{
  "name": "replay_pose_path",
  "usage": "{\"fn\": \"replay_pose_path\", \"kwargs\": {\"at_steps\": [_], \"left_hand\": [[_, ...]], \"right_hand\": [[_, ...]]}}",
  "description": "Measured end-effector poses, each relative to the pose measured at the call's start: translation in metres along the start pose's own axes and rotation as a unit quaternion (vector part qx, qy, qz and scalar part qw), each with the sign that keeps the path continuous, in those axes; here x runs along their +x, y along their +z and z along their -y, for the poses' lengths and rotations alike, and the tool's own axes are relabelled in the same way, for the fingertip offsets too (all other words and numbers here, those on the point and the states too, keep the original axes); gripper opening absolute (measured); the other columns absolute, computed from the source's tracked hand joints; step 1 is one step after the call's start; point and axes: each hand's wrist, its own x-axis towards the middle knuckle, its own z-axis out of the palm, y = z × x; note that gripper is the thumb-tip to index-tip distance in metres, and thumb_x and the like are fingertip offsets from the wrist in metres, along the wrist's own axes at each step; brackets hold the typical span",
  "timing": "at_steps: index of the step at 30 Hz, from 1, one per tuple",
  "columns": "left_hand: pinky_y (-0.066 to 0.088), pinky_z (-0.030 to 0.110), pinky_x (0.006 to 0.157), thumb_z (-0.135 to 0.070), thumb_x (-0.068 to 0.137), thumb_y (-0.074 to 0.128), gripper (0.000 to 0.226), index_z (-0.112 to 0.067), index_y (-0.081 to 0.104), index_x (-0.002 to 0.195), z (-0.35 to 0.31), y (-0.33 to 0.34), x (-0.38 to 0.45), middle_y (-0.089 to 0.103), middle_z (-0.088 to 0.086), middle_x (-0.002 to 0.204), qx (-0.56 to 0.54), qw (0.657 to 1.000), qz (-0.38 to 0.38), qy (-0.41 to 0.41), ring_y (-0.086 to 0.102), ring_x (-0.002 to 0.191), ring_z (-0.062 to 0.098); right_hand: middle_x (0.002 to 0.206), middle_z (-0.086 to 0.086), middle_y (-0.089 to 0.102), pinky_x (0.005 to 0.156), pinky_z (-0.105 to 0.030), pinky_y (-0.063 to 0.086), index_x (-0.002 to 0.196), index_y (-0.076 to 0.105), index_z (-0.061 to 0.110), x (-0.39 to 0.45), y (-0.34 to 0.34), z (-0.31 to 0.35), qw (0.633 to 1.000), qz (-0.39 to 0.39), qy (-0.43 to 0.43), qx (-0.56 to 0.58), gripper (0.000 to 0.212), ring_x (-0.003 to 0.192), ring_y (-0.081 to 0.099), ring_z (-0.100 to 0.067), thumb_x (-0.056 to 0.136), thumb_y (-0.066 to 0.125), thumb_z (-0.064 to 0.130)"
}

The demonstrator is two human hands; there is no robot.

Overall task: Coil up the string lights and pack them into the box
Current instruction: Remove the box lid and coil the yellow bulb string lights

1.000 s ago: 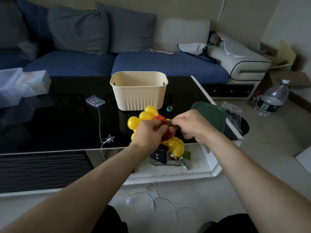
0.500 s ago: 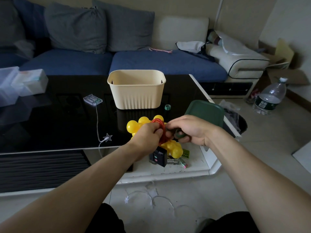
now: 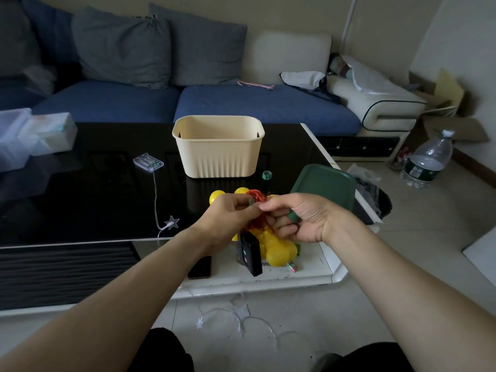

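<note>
Dim, flat indoor light; glossy table [image 3: 80,200] reflections; wide-angle edge distortion.

Blue sofa [image 3: 241,108] with grey cushions [image 3: 161,47], water bottle [image 3: 426,162] on floor.

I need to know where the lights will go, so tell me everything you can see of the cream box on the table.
The cream box looks like plastic: rounded corners, a rolled rim, vertical ribs on its lower front wall and a small slot in the rim at each end. It stands upright and open-topped on the black table, which reflects it. No lights show inside, though its floor is out of view. Neither hand touches it. A clear battery case lies to its left and a small green ring by its right front corner.
</note>
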Motion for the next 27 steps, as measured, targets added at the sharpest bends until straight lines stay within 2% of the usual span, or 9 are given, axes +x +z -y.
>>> {"fn": "replay_pose_path", "kwargs": {"at_steps": [4,7,10,12,14,16,18,22,27], "left_hand": [[0.05,0.016,0.063,-0.013,0.1,0.055,0.015,-0.007,0.068,0.094,-0.001,0.002,-0.002,0.069,0.003,0.078,0.064,0.998,0.003,0.004,0.064,0.069,0.003],[0.05,0.025,0.067,-0.013,0.1,0.052,0.018,-0.001,0.065,0.101,0.001,0.002,0.0,0.067,0.011,0.084,0.17,0.985,0.007,0.01,0.06,0.073,0.013],[0.055,0.027,0.079,-0.008,0.096,0.059,0.017,-0.003,0.065,0.111,0.004,-0.002,0.001,0.071,0.01,0.096,0.177,0.983,0.046,0.016,0.067,0.086,0.016],[0.057,0.029,0.085,-0.012,0.09,0.069,0.025,-0.008,0.066,0.115,0.006,-0.005,0.0,0.073,0.007,0.101,0.177,0.983,0.053,0.015,0.069,0.095,0.016],[0.058,0.031,0.083,-0.017,0.085,0.076,0.029,-0.01,0.068,0.112,0.009,-0.006,0.001,0.073,0.006,0.097,0.209,0.978,0.017,0.02,0.07,0.092,0.015],[0.058,0.03,0.079,-0.015,0.086,0.074,0.022,-0.009,0.069,0.107,0.01,-0.006,0.002,0.074,0.006,0.092,0.234,0.972,-0.018,0.029,0.07,0.088,0.015],[0.054,0.022,0.068,-0.01,0.088,0.07,0.01,-0.01,0.07,0.098,0.011,-0.006,0.002,0.073,0.001,0.083,0.242,0.969,-0.027,0.032,0.068,0.077,0.005],[0.046,0.009,0.057,-0.006,0.087,0.068,0.008,-0.011,0.071,0.092,0.009,-0.008,0.002,0.07,-0.006,0.075,0.256,0.966,-0.037,0.019,0.063,0.066,-0.004],[0.058,0.03,0.076,-0.013,0.083,0.074,0.012,-0.013,0.075,0.095,0.011,-0.009,0.003,0.075,0.002,0.082,0.26,0.964,-0.058,0.01,0.07,0.082,0.016]], "right_hand": [[0.058,0.001,0.045,0.04,-0.017,0.015,0.075,0.062,0.016,0.01,0.014,-0.006,0.996,-0.076,0.011,-0.039,0.037,0.055,0.033,-0.008,0.054,0.087,0.034],[0.064,0.001,0.045,0.036,-0.018,0.016,0.075,0.059,0.019,0.019,0.019,-0.011,0.991,-0.12,0.008,-0.054,0.051,0.051,0.035,-0.007,0.041,0.09,0.04],[0.069,-0.002,0.053,0.036,-0.018,0.016,0.075,0.064,0.018,0.021,0.019,-0.009,0.991,-0.123,0.018,-0.056,0.04,0.049,0.033,-0.007,0.051,0.09,0.038],[0.065,0.0,0.055,0.036,-0.018,0.016,0.074,0.066,0.015,0.022,0.018,-0.008,0.991,-0.117,0.027,-0.057,0.023,0.048,0.03,-0.007,0.073,0.085,0.029],[0.05,0.005,0.043,0.035,-0.017,0.017,0.074,0.061,0.015,0.022,0.017,-0.007,0.992,-0.113,0.036,-0.05,0.018,0.041,0.026,-0.006,0.086,0.074,0.019],[0.046,0.007,0.039,0.034,-0.017,0.019,0.089,0.066,0.008,0.022,0.015,-0.005,0.992,-0.109,0.029,-0.066,0.012,0.039,0.026,-0.005,0.087,0.073,0.018],[0.05,0.005,0.046,0.037,-0.019,0.023,0.107,0.071,0.004,0.02,0.014,-0.005,0.982,-0.134,0.004,-0.135,0.031,0.043,0.034,-0.007,0.082,0.079,0.021],[0.062,0.003,0.065,0.044,-0.023,0.036,0.085,0.081,0.012,0.017,0.019,-0.004,0.95,-0.195,-0.05,-0.237,0.026,0.061,0.054,-0.013,0.072,0.089,0.033],[0.076,-0.003,0.072,0.044,-0.022,0.036,0.075,0.082,0.019,0.019,0.017,-0.007,0.954,-0.215,-0.065,-0.2,0.016,0.07,0.051,-0.02,0.067,0.092,0.028]]}}
